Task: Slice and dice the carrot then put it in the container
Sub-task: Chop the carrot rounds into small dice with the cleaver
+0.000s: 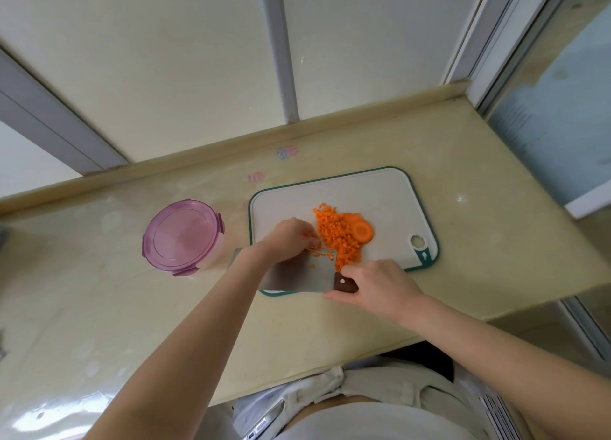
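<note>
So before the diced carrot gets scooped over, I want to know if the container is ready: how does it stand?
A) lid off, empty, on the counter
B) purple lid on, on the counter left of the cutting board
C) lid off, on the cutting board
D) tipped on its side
B: the purple lid sits on top of the round container, which stands upright on the counter left of the cutting board.

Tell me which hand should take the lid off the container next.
Left, probably. The left hand is nearer the container, which stands lidded left of the cutting board, and only touches loose carrot bits. The right hand grips the knife.
</note>
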The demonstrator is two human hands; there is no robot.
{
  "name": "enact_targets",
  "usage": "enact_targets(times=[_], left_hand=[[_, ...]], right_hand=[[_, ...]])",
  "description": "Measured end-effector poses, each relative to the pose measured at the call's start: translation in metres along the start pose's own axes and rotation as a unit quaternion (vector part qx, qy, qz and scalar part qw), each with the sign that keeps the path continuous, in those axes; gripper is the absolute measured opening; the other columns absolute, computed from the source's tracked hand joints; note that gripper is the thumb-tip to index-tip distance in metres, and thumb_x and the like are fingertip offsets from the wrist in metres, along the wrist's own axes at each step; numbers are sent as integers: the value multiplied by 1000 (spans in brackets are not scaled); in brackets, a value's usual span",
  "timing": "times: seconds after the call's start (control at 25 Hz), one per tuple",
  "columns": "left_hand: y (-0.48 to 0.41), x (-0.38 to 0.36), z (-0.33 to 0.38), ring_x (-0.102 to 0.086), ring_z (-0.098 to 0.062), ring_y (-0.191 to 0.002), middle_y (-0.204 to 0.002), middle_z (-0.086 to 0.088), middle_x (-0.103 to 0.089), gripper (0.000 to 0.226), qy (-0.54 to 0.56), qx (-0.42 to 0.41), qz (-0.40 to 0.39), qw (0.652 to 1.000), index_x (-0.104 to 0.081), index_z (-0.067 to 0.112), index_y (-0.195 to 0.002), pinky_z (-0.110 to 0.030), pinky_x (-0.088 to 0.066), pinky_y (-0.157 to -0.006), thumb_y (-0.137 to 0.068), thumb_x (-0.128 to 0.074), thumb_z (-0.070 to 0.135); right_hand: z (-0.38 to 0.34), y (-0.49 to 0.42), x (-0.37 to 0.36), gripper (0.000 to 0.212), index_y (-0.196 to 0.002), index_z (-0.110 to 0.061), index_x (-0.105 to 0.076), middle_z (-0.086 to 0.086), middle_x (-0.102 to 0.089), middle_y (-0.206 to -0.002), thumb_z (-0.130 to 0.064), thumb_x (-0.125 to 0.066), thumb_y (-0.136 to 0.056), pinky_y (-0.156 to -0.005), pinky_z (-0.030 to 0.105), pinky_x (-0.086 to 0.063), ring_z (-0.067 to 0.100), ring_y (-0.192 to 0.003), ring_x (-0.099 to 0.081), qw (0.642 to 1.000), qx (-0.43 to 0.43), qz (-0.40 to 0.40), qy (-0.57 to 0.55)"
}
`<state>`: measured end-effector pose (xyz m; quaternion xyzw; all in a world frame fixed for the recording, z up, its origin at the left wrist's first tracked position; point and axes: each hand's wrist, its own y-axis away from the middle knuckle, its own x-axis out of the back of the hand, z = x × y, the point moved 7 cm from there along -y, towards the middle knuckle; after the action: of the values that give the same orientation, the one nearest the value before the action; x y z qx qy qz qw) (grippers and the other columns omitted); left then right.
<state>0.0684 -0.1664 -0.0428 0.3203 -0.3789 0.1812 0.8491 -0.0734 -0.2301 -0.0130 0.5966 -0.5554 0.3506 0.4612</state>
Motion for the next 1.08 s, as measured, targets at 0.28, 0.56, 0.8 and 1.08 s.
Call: enact_targets(times=[0.28, 0.56, 0.8, 1.08], left_hand=[[2, 1, 1, -51, -12, -84, -99, -7, -68, 21, 2, -19, -47, 999, -70, 8, -99, -21, -35, -75, -89, -62, 24], [11, 44, -10, -58, -14, -76, -87, -9, -68, 15, 133, -6, 193, 972, -69, 7, -89, -23, -44, -73, -89, -55, 5], [64, 70, 0, -51, -10, -84, -94, 4, -53, 19, 191, -37, 460, 866, -63, 6, -100, -16, -39, -75, -96, -44, 5], [40, -5, -27, -55, -26, -86, -86, -2, -63, 8, 154, 44, 342, 926, -66, 9, -88, -27, -38, -74, -89, -58, 6]], right_hand=[[1, -5, 1, 49, -72, -24, -44, 3, -68, -76, -72, -43, -83, -58, 30, -36, 28, -72, -65, 999, 22, 30, 0], [10, -3, -4, 49, -76, -21, -49, 5, -69, -84, -68, -46, -86, -66, 34, -36, 28, -85, -63, 999, -45, 3, -23], [31, -9, -17, 50, -64, -14, -63, -7, -52, -53, -57, -52, -89, -56, 28, -36, 11, -51, -48, 938, -187, 17, -292], [42, -17, -18, 52, -59, -13, -56, 1, -49, -50, -51, -48, -94, -48, 22, -31, 4, -36, -39, 850, -262, 49, -454]])
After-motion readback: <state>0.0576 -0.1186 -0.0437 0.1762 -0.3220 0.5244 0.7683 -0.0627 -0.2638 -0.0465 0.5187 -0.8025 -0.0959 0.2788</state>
